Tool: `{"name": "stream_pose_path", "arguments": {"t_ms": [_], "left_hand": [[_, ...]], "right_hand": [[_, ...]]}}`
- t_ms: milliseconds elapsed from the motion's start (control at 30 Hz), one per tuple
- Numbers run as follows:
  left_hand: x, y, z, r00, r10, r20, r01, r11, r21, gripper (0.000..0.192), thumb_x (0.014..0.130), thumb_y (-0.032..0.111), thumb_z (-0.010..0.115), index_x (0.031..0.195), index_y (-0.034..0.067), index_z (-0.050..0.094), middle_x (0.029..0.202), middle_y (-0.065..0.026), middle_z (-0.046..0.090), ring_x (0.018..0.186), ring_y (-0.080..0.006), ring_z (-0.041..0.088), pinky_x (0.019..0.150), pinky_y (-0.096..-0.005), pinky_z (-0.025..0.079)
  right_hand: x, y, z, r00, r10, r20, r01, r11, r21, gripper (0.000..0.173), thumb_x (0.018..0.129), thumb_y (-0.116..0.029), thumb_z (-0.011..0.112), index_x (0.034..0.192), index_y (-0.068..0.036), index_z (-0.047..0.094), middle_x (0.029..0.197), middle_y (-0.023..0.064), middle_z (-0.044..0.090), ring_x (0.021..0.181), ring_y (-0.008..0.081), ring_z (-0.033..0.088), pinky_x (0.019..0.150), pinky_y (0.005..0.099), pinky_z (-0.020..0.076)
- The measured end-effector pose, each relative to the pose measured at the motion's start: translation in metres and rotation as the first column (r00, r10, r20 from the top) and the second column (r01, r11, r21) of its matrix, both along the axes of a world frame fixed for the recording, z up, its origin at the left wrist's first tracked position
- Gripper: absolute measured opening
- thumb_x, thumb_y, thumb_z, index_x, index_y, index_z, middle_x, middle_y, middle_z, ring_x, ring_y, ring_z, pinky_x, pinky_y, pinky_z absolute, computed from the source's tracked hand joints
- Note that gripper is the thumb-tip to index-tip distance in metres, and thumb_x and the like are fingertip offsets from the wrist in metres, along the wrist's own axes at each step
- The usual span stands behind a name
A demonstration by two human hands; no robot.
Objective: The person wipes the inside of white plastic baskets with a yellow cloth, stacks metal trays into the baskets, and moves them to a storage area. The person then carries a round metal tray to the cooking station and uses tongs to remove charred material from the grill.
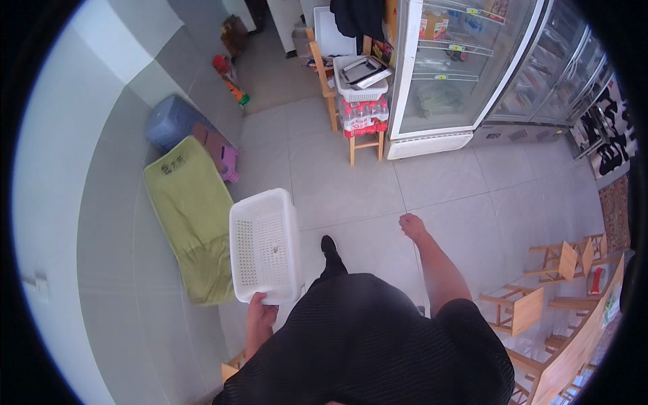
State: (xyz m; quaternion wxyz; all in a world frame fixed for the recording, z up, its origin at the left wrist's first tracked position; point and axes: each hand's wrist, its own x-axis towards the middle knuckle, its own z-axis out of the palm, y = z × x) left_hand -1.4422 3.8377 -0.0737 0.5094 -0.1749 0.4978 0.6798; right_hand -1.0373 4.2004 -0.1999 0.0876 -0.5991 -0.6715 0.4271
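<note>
A white perforated plastic basket [266, 246] hangs at my left side, tilted so that its inside shows. A small dark spot is visible inside it. My left hand [262, 314] grips the basket's near rim, the thumb over the edge. Out in front to the right, my right hand [412, 226] hangs over the tiled floor with its fingers curled in and nothing seen in them.
A green cloth cover [195, 212] leans by the left wall near a blue-grey bin [174, 121]. Ahead, another white basket [360, 93] with metal trays sits on shrink-wrapped bottles [364, 119], beside a glass-door refrigerator [440, 101]. Wooden stools [526, 310] and a table [572, 359] stand right.
</note>
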Motion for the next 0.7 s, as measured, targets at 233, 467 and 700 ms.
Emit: {"name": "stream_pose_path", "arguments": {"t_ms": [233, 467, 700], "left_hand": [[-0.121, 0.224, 0.001, 0.986, -0.156, 0.051, 0.157, 0.988, -0.013, 0.053, 0.072, 0.005, 0.053, 0.124, 0.005, 0.044, 0.119, -0.0103, 0.055, 0.108, -0.0269, 0.054, 0.093, -0.0412, 0.047], [-0.172, 0.412, 0.039, 0.955, -0.293, -0.039, 0.294, 0.955, 0.036, 0.038, 0.076, 0.012, 0.057, 0.113, 0.005, 0.052, 0.109, -0.0087, 0.061, 0.095, -0.0254, 0.061, 0.082, -0.0388, 0.054], [-0.185, 0.515, 0.054, 0.968, -0.247, -0.049, 0.247, 0.969, -0.012, 0.059, 0.072, 0.008, 0.057, 0.129, 0.009, 0.044, 0.121, -0.0107, 0.055, 0.111, -0.0309, 0.054, 0.095, -0.0477, 0.046]], "right_hand": [[-0.137, 0.110, 0.058, 0.863, -0.389, -0.323, 0.273, 0.896, -0.350, 0.034, 0.082, -0.027, 0.061, 0.108, -0.004, 0.060, 0.087, 0.0047, 0.063, 0.070, 0.0152, 0.061, 0.056, 0.0300, 0.0520], [-0.192, 0.310, 0.107, 0.664, -0.480, -0.573, 0.360, 0.877, -0.317, 0.051, 0.082, -0.028, 0.064, 0.124, -0.003, 0.050, 0.102, 0.0066, 0.059, 0.092, 0.0158, 0.057, 0.074, 0.0316, 0.0482], [-0.240, 0.503, 0.089, 0.060, -0.795, -0.603, 0.711, 0.459, -0.533, 0.058, 0.072, -0.029, 0.073, 0.119, -0.001, 0.051, 0.116, 0.0133, 0.055, 0.098, 0.0223, 0.055, 0.078, 0.0366, 0.0462]]}}
